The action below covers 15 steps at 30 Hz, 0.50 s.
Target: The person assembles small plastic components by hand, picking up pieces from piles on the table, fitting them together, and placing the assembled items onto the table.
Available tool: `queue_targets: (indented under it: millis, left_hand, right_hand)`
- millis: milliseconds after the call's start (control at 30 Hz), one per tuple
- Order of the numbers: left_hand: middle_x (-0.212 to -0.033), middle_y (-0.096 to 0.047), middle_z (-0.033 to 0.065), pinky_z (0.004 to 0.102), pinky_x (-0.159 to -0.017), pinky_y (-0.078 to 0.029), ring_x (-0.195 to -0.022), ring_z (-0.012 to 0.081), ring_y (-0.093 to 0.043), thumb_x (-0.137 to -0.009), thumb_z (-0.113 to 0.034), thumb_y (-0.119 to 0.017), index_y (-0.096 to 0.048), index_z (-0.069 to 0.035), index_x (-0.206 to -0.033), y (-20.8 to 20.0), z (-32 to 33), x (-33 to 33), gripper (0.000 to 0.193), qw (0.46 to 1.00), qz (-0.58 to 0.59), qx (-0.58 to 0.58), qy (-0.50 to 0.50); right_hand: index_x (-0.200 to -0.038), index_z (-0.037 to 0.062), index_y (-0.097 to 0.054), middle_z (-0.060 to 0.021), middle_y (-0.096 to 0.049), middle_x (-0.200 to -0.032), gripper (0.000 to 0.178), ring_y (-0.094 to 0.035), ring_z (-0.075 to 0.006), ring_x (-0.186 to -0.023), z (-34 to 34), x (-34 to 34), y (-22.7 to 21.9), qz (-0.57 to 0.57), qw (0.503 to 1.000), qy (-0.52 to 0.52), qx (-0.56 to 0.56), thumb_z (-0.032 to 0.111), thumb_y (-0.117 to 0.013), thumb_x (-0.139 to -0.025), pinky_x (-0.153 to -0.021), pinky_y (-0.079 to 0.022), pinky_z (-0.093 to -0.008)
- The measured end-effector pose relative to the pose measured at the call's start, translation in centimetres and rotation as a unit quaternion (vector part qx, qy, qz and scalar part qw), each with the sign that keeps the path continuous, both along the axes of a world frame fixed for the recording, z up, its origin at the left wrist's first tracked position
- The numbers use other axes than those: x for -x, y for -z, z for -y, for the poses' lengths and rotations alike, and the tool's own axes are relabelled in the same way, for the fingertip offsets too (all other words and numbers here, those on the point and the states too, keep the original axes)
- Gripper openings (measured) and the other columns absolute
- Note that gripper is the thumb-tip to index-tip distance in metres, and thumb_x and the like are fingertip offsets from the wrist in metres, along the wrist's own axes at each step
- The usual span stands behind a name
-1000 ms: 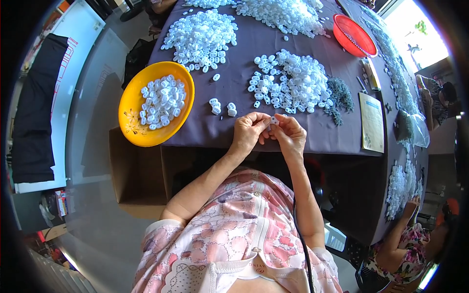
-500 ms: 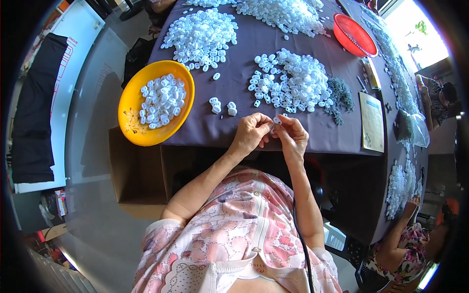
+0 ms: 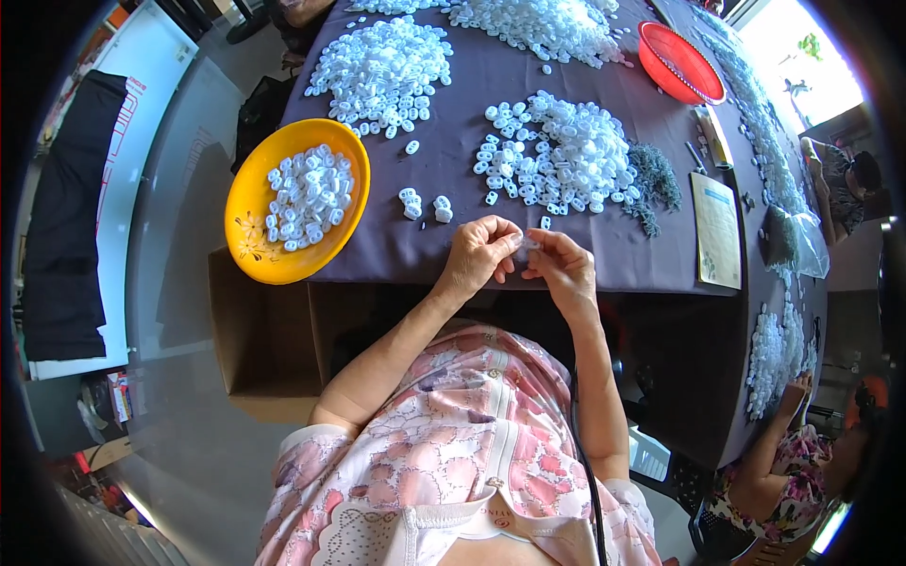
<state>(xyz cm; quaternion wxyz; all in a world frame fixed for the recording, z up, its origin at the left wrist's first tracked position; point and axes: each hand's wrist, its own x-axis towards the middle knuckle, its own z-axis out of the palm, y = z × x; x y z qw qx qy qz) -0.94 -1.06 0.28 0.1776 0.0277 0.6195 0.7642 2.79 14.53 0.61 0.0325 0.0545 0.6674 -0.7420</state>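
Between the fingertips of both hands, just above the table's near edge, is a small white plastic piece [image 3: 527, 246], partly covered by the fingers. My left hand [image 3: 481, 253] pinches it from one side. My right hand [image 3: 564, 268] grips it from the other, fingers curled in. Just beyond them lies a single white two-holed oval piece [image 3: 545, 223]. Farther off is a loose heap of the same white pieces [image 3: 583, 156], with a pile of tiny grey-green parts [image 3: 655, 179] against its right side, too small to make out.
A yellow bowl [image 3: 247, 193] of white pieces stands at the table's left edge, above an open cardboard box [image 3: 269, 330]. Two short stacks [image 3: 411, 204] lie near it. Farther back are more heaps [image 3: 382, 71] and a red basket [image 3: 679, 66]. Co-workers sit at the right [image 3: 783, 491].
The hands have drawn slightly apart and turned, so the white piece shows less clearly between the fingers. The view has shifted a little; the heaps and bowl stay as they were.
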Motion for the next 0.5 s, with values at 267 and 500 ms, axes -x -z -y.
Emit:
queue_targets:
  millis: [267,500]
  left_hand:
    - [-0.068,-0.06,0.0011,0.0193,-0.042,-0.044,-0.051,0.0062,-0.055,-0.088,-0.014,-0.061,-0.063,-0.001,-0.089,-0.1,0.0,0.0,0.013,0.999,0.022,-0.022,0.004]
    - [-0.068,-0.061,0.0018,0.0201,-0.041,-0.045,-0.052,0.0063,-0.056,-0.088,-0.011,-0.061,-0.063,-0.001,-0.086,-0.1,-0.1,0.0,0.01,1.0,0.011,-0.002,0.007]
  right_hand:
    - [-0.105,-0.0005,-0.062,-0.0043,-0.064,-0.088,0.016,-0.062,-0.0087,-0.075,0.7,0.1,-0.2,-0.02,1.0,0.003,-0.007,0.003,-0.054,-0.091,-0.061,-0.055,-0.0223]
    - [-0.116,0.0016,-0.058,-0.0011,-0.059,-0.081,0.024,-0.056,-0.0057,-0.067,0.7,0.0,0.6,-0.03,0.997,0.063,0.016,0.003,-0.051,-0.093,-0.056,-0.051,-0.0204]
